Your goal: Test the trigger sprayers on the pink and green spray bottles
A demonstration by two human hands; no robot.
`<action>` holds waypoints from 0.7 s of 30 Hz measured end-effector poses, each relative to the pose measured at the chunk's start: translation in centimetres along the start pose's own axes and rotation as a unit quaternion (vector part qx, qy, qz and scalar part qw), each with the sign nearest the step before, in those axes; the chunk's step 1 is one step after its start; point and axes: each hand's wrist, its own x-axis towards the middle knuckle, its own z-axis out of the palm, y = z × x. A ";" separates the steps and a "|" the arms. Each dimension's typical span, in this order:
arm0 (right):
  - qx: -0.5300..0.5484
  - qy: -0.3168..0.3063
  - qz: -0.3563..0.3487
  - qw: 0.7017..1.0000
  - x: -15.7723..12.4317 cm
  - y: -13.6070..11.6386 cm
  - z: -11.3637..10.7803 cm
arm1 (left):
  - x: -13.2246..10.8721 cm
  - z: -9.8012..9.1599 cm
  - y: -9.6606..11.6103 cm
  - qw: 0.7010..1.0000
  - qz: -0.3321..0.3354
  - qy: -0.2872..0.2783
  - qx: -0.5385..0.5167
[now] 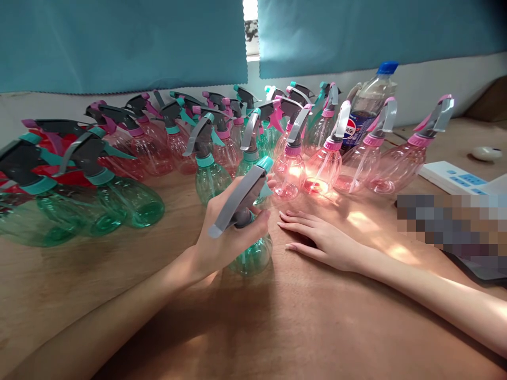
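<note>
My left hand (229,232) is closed round the neck of a green spray bottle (251,253) with a grey trigger head, standing on the wooden table (301,327). My right hand (320,237) lies flat on the table just right of that bottle, fingers stretched out and holding nothing. Behind both hands stand several pink spray bottles (289,169) and several green spray bottles (130,200), spread in a wide arc.
A cola bottle with a blue cap (368,105) stands among the pink bottles at the back right. A white power strip (455,177) and a white oval object (486,153) lie at the right. Blue curtains (119,42) hang behind.
</note>
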 end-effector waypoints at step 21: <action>0.002 0.008 0.007 1.000 -0.4 0.3 -0.4 | -0.1 -0.1 0.0 1.000 -0.016 -0.012 0.004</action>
